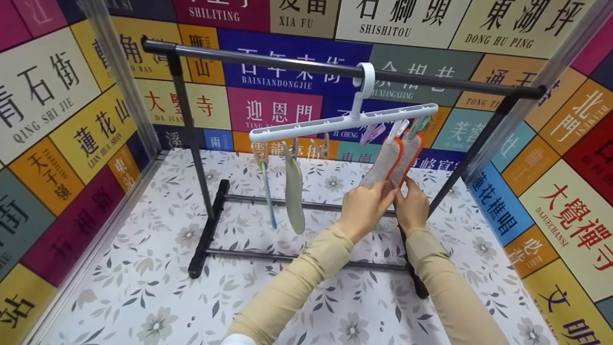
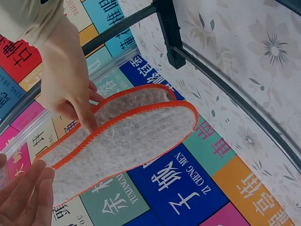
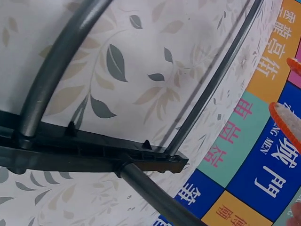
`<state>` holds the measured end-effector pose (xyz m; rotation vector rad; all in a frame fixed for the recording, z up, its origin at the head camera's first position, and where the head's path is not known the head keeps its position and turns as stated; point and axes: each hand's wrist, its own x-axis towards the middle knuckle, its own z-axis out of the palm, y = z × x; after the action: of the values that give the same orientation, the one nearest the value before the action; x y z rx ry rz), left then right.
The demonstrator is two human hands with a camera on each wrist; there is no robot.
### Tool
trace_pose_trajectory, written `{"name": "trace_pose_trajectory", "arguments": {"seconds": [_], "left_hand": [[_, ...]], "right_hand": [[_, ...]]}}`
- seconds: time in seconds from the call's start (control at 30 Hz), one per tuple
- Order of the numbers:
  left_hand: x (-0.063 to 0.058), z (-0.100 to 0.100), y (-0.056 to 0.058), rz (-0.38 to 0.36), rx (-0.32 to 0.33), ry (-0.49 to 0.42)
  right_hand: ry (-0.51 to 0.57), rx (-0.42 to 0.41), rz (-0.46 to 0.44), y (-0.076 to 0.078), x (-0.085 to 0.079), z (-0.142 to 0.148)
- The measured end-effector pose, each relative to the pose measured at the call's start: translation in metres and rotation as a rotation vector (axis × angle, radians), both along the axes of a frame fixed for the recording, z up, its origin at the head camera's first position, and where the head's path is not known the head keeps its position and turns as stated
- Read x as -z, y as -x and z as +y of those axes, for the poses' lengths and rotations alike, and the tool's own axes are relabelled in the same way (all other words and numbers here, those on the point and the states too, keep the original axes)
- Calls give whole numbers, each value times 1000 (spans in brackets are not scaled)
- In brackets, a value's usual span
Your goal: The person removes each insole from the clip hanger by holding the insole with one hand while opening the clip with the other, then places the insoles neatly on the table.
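Observation:
Two grey fuzzy insoles with orange edging hang by clips from the right half of a white hanger. In the head view the near insole hangs from a white clip, the far insole from a green clip. My left hand is at their lower ends; in the left wrist view its fingertips touch the near insole, with the thumb apart. My right hand pinches the far insole, a finger lying between the two. Partial insoles show at the right wrist view's edge.
The hanger hooks over the top bar of a dark rack. A greenish insole and a thin blue piece hang at its left. A purple clip hangs near the middle. Sign-patterned walls surround the floral surface.

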<state>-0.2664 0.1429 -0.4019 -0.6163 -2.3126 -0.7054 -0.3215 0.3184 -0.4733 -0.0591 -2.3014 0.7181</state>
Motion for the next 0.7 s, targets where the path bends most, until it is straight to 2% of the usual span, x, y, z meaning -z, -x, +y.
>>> {"name": "trace_pose_trajectory", "arguments": {"seconds": [0.33, 0.57, 0.7], "left_hand": [[-5, -1, -2, 11, 30, -21], [-13, -3, -12, 10, 22, -59], [-21, 0, -17, -2, 48, -67]], "right_hand": [[-41, -24, 123, -1, 8, -1], [-89, -54, 222, -10, 23, 0], [-106, -63, 244, -19, 33, 2]]}}
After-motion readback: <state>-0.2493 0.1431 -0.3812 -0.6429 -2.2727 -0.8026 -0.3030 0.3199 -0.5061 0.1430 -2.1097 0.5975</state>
